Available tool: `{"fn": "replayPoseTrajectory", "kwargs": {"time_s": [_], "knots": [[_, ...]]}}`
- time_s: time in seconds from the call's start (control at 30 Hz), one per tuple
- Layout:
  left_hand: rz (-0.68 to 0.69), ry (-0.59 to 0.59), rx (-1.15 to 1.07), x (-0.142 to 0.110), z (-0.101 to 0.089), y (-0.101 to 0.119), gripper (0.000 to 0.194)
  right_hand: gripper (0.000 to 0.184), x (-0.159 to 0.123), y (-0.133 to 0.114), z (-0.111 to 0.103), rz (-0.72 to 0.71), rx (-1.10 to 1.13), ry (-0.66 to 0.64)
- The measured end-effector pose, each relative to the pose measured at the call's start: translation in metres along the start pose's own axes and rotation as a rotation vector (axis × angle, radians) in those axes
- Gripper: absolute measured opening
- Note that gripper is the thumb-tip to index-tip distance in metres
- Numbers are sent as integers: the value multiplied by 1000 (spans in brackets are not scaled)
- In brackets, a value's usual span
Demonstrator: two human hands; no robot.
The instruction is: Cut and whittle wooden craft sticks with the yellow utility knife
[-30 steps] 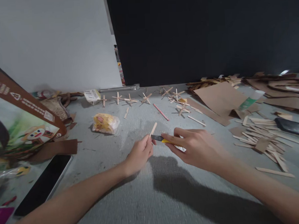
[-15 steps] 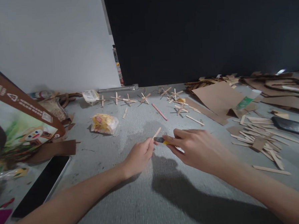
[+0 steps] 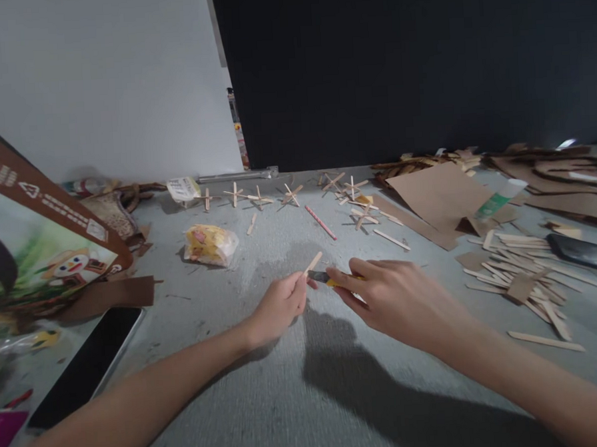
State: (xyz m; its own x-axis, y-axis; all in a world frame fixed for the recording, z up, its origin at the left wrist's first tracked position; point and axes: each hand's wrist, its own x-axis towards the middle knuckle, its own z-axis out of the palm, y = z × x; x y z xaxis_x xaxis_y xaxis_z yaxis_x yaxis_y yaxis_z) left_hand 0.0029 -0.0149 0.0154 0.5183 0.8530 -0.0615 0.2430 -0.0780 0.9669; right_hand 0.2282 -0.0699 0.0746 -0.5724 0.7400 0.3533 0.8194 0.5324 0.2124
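Note:
My left hand (image 3: 281,306) is closed on a flat wooden craft stick (image 3: 314,261), whose upper end sticks out past the fingertips. In my right hand (image 3: 388,295) is a yellow utility knife (image 3: 333,283), its handle mostly hidden by the fingers. The dark blade points left and meets the stick close to my left fingertips; I cannot tell how deep it bites. Beyond the hands lie a red patterned pencil (image 3: 321,222) and several crossed-stick pieces (image 3: 291,195) standing in a row on the grey table (image 3: 248,413).
Loose craft sticks (image 3: 534,274) are heaped on the right, beside a dark phone (image 3: 583,252), a glue stick (image 3: 501,198) and cardboard (image 3: 440,193). A wrapped yellow packet (image 3: 209,245) sits left of centre. Another phone (image 3: 88,364) and a printed bag (image 3: 53,223) are at left.
The right hand has turned slightly, so more of the yellow handle shows. Both hands stay in nearly the same place, still holding the craft stick and the knife. The view has shifted a little.

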Motion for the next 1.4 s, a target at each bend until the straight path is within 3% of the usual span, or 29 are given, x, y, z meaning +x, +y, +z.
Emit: {"fn": "replayPoseTrajectory", "kwargs": {"time_s": [0.47,0.97,1.4], "knots": [[12,17,-57,3,-1,-7,43,30,1,-9,5,23,-4,30],[20,117,-204,10,-3,-11,47,32,0,-22,27,32,-59,222],[44,179,-184,13,-3,-13,59,32,-2,-31,27,24,-54,208]]}}
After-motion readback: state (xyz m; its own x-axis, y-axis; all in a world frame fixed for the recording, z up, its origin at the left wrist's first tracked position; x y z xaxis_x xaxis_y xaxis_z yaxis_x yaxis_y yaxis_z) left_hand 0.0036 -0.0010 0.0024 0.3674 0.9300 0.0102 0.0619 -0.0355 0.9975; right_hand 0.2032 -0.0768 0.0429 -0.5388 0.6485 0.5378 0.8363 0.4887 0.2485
